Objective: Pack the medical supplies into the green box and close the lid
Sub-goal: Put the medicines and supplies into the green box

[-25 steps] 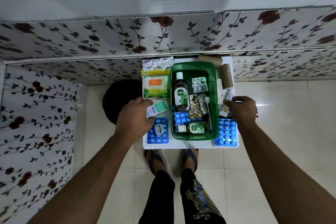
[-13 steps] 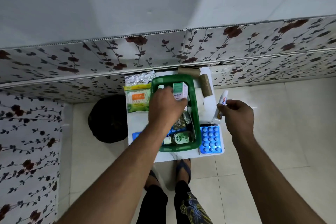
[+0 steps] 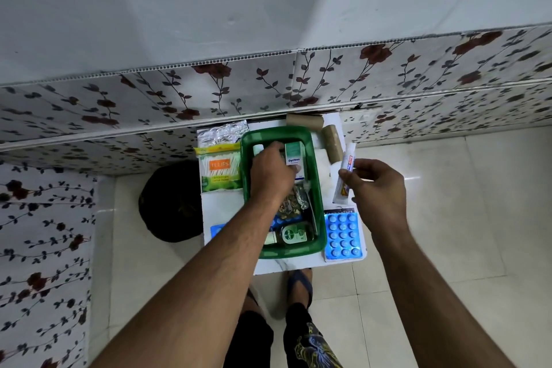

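The green box (image 3: 319,236) stands open on a small white table (image 3: 222,209). My left hand (image 3: 270,172) reaches into the box and holds a small white and teal carton (image 3: 295,158) at its far end. A Dettol bottle (image 3: 291,236), a foil pill pack and a blue blister strip lie inside the box. My right hand (image 3: 378,185) hovers to the right of the box, pinching a white ointment tube (image 3: 345,175). No lid is visible.
A cotton bud pack (image 3: 220,172) and a silver foil strip (image 3: 222,132) lie left of the box. Two cardboard rolls (image 3: 331,145) sit at the back right, a blue blister sheet (image 3: 343,235) front right. A dark round object (image 3: 170,203) is on the floor at left.
My left hand carried the small carton from the table's left side into the far end of the box. My right hand lifted the white tube off the table.
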`<state>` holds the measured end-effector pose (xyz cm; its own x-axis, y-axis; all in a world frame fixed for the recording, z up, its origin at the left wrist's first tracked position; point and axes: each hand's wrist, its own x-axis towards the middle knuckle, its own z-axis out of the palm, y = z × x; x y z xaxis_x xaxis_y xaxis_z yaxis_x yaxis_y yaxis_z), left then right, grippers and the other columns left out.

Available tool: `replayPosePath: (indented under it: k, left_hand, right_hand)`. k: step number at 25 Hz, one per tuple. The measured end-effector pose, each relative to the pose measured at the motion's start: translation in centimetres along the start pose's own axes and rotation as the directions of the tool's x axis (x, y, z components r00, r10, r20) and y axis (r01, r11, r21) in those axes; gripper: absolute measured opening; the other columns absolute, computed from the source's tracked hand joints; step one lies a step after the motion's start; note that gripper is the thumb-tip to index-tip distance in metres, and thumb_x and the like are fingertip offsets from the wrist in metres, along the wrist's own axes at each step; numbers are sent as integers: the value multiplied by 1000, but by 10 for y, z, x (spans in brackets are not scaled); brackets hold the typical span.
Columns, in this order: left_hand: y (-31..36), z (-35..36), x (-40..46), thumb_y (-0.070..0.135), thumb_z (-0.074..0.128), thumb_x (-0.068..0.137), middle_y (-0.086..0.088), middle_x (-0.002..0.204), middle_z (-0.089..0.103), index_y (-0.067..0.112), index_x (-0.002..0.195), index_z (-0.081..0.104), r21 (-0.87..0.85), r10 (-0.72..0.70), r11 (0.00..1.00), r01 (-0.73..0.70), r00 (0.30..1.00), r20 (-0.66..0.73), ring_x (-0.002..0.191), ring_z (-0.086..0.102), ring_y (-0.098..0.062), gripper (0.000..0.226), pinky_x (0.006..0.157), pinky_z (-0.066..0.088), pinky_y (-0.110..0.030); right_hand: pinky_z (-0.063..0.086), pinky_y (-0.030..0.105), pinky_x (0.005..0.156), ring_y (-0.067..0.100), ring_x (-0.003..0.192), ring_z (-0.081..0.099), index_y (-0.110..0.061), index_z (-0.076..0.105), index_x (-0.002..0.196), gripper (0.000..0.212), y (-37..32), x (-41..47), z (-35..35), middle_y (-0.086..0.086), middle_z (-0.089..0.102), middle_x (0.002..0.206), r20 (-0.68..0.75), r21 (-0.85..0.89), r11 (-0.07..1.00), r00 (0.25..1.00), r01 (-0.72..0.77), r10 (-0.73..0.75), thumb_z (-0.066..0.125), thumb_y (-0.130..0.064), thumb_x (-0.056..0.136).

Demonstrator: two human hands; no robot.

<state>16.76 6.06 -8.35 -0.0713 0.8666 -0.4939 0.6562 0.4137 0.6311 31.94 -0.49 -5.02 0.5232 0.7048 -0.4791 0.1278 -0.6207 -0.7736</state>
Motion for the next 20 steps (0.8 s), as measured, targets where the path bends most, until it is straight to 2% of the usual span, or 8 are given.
replayPosePath:
  k: [4, 6, 9, 11, 13, 16, 20]
  left_hand:
    - [5, 2, -3, 24, 77, 80, -2, 94, 69, 8, 105, 65, 5, -26, 1000, 26, 999, -40, 80, 65, -20, 32, 70, 52, -31]
    - [6, 6, -1, 23, 75, 81, -4, 96, 72, 9, 98, 67, -22, -38, 999, 36, 997, -65, 80, 68, -22, 23, 70, 56, -33]
    - [3, -4, -4, 16, 62, 89, -7, 100, 74, 11, 98, 70, -48, -27, 999, 25, 999, -30, 76, 67, -19, 12, 64, 54, -29]
    - [-5, -25, -9, 8, 55, 91, -4, 100, 73, 12, 105, 70, -92, -7, 996, 4, 999, -35, 72, 67, -16, 21, 60, 51, -26]
    - [-17, -55, -15, 9, 55, 91, 3, 93, 71, 15, 106, 70, -151, 15, 988, -25, 998, -65, 72, 68, -14, 22, 60, 51, -25]
    - [-42, -92, -16, 15, 58, 90, 8, 86, 69, 23, 96, 70, -211, 11, 977, -43, 989, -150, 72, 69, -15, 16, 62, 52, -26]
    - [-80, -106, -9, 14, 59, 87, 7, 84, 71, 25, 87, 70, -224, -62, 975, 13, 976, -211, 69, 68, -13, 16, 61, 53, -25]
  right_hand:
    - [51, 25, 60, 10, 69, 67, -15, 71, 105, 24, -13, -4, 13, -4, 71, 84, 12, -17, 1000, 1000, 19, -19, 76, -21, 82]
    - [57, 32, 65, 15, 75, 69, -17, 70, 101, 21, -18, -1, 18, -4, 71, 84, 4, -29, 999, 999, 33, -33, 76, -21, 82]
    - [60, 43, 74, 16, 75, 70, -23, 69, 93, 15, -24, 1, 26, -8, 71, 82, 8, -58, 996, 998, 66, -65, 77, -21, 81]
    - [60, 41, 75, 12, 72, 70, -21, 71, 98, 18, -27, -2, 38, -10, 71, 79, 30, -130, 987, 995, 99, -96, 77, -23, 80]
    - [59, 38, 76, 13, 73, 70, -19, 73, 101, 23, -31, -9, 54, -8, 73, 82, 78, -246, 958, 988, 149, -133, 76, -26, 80]
    - [57, 36, 73, 25, 79, 70, -15, 71, 97, 21, -32, -13, 86, 3, 76, 87, 169, -463, 852, 968, 246, -187, 72, -27, 79]
    - [48, 31, 62, 34, 77, 67, -10, 69, 88, 13, -30, -7, 115, 12, 72, 85, 257, -710, 602, 931, 365, -261, 67, -20, 80]
